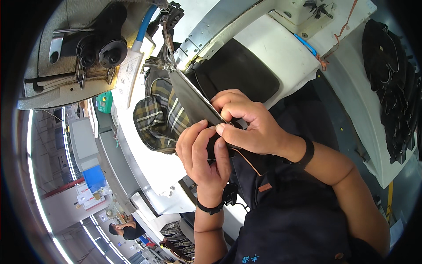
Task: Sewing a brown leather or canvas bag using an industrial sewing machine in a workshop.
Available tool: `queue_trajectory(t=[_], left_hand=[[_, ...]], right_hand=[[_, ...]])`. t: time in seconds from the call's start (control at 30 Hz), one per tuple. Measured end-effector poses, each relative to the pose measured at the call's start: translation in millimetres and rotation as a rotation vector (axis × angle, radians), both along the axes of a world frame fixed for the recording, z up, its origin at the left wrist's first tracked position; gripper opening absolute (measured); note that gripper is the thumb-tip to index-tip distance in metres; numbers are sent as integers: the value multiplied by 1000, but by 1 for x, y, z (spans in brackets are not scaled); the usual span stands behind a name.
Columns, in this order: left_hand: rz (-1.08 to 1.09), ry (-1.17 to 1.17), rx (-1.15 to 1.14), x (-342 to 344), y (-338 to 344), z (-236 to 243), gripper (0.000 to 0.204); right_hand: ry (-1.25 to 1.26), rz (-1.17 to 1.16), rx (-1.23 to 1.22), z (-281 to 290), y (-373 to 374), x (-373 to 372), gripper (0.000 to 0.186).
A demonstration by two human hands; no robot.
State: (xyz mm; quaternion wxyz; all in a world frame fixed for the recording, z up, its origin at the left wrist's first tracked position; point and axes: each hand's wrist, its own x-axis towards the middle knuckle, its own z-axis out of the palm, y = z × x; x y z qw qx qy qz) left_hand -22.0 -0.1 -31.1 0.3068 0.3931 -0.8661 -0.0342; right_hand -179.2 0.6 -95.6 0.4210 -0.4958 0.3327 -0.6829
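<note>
A dark olive fabric piece with a silver metal zipper and a green-and-tan plaid lining stretches from the sewing machine's metal parts down into my hands. My left hand has curled fingers pinching the dark fabric just below the zipper's lower end. My right hand grips the zipper edge right beside it, thumb and fingers closed, fingertips close to my left hand's. Part of what lies between my fingers is hidden.
A sewing machine head overhangs the upper left, above the white worktable with its metal arm. A black flat panel lies behind my hands. Dark pieces are piled at right. A co-worker is at lower left.
</note>
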Motion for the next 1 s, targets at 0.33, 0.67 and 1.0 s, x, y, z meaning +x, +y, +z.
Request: queue_trajectory(t=[0.33, 0.67, 1.0], left_hand=[[-47, -16, -6, 6, 0, -8, 23], [-39, 73, 22, 8, 0, -10, 31], [-15, -4, 76, 6, -5, 2, 42]], right_hand=[[29, 14, 12, -10, 4, 2, 19], [109, -18, -87, -4, 5, 1, 29], [76, 22, -19, -1, 1, 1, 18]])
